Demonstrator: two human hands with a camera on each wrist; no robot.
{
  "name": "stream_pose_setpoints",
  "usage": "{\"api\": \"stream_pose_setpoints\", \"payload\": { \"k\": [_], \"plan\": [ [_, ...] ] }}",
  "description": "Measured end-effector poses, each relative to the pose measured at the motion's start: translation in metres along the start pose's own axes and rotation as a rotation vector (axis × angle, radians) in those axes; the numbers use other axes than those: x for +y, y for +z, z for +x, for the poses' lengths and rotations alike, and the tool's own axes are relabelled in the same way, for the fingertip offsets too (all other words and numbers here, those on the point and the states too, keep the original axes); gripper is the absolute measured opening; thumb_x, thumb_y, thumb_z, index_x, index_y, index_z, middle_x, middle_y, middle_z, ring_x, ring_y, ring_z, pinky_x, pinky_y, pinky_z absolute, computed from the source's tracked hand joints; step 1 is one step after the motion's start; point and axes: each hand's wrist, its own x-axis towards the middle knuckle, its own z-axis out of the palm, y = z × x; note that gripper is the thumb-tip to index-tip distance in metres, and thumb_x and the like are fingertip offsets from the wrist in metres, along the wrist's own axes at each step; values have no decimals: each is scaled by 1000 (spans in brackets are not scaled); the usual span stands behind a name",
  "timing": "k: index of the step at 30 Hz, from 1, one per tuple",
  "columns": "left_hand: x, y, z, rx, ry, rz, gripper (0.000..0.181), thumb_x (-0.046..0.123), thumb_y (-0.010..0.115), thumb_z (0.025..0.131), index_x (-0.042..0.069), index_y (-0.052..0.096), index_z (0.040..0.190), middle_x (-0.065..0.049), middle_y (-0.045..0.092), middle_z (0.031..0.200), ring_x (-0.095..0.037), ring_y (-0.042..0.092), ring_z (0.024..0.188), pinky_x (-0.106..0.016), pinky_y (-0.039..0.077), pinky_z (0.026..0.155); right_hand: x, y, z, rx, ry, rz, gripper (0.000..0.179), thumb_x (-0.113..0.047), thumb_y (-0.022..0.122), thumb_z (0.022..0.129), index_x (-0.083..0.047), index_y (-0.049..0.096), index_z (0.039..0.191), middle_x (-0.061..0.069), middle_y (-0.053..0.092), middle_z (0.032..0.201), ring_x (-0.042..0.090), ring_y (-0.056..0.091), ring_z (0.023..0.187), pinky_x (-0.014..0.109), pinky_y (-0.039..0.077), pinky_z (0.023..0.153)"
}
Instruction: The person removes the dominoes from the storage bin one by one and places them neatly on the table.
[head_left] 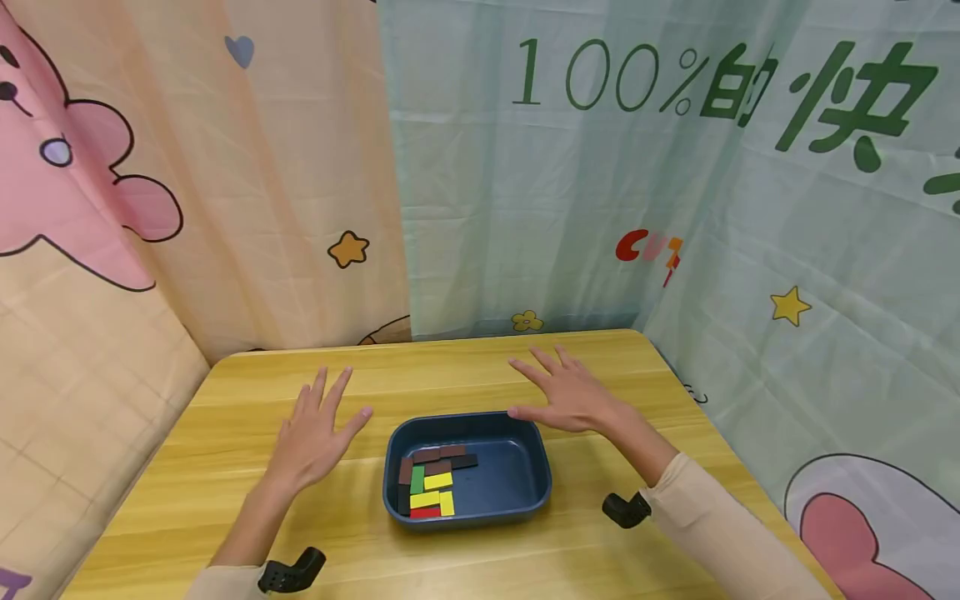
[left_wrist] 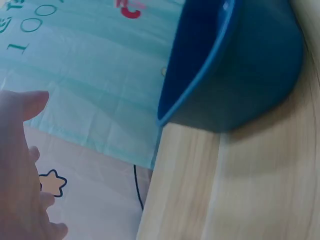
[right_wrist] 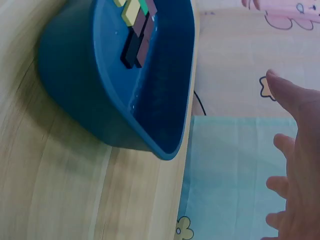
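Observation:
A dark blue rectangular tub (head_left: 502,475) with rounded corners sits between the two hands. Flat small blocks lie together on the left part of its floor: yellow blocks (head_left: 438,481), a green block (head_left: 417,480), a red block (head_left: 425,512), several brown blocks (head_left: 427,455) and black ones (head_left: 464,461). To the tub's left, my left hand (head_left: 311,446) is held with fingers spread and nothing in it. My right hand (head_left: 573,396) is spread too, holding nothing, its thumb overlapping the tub's far right corner in the head view.
The tub stands on a wood-grain table (head_left: 300,375) with rounded far corners. Printed curtains (head_left: 495,208) hang behind the table and along both sides. Each wrist carries a black camera mount, one (head_left: 292,571) on the left and another (head_left: 627,509) on the right.

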Motion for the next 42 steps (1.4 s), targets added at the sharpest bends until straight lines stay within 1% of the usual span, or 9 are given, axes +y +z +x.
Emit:
{"api": "stream_pose_setpoints", "payload": {
  "k": [4,10,15,19,23,26,30,36,42],
  "plan": [
    [1,4,-8,-52,-30,-329,82,48,53,106,14,10,167,-24,3,169,-53,5,151,-80,11,108,-5,1,9,-63,-42,64,90,-78,48,93,-30,28,165,14,17,170,47,8,153,68,16,116],
    [8,23,-32,-121,-195,-792,83,41,54,107,22,-1,167,-15,0,171,-46,0,153,-75,7,113,-16,7,24,-162,-122,188,88,-69,57,95,-26,28,165,14,22,169,37,22,153,63,23,117],
    [17,47,-48,-68,-277,-1150,75,19,50,108,6,3,165,-22,7,169,-46,9,153,-64,11,119,-23,15,35,-205,-219,242,83,-61,59,98,-19,32,164,10,33,165,34,31,150,59,26,117],
    [24,67,-51,-12,-367,-1362,69,9,45,106,-5,6,162,-27,12,167,-44,15,151,-58,12,121,-25,23,41,-237,-264,410,75,-46,62,101,-14,33,163,9,42,160,33,43,143,51,38,113],
    [26,80,-54,5,-423,-1397,69,3,47,103,-7,11,161,-26,17,166,-39,21,150,-40,28,118,-28,34,49,-274,-285,578,68,-35,63,102,-13,36,161,12,52,150,31,53,134,42,46,107],
    [27,87,-57,5,-427,-1399,69,-3,48,98,-9,17,159,-26,20,165,-29,38,142,-27,41,105,-30,42,54,-287,-298,643,62,-29,64,102,-10,42,157,15,58,142,29,58,128,38,48,104],
    [29,92,-60,12,-419,-1401,69,-9,48,93,-11,22,158,-28,22,164,-22,50,132,-24,46,96,-34,52,60,-322,-309,700,54,-20,64,102,-2,50,151,18,62,135,25,62,121,33,49,102],
    [26,93,-62,12,-408,-1401,72,-15,48,89,-12,23,157,-30,22,163,-39,31,146,-24,47,98,-40,70,63,-369,-307,712,46,-13,67,100,4,58,141,16,67,128,21,65,115,28,50,97],
    [23,95,-64,5,-433,-1392,71,-13,50,91,-9,26,158,-28,24,164,-40,30,147,-23,47,98,-43,89,65,-389,-295,662,41,-14,70,97,0,64,135,9,71,120,9,66,106,23,51,92]
  ]
}}
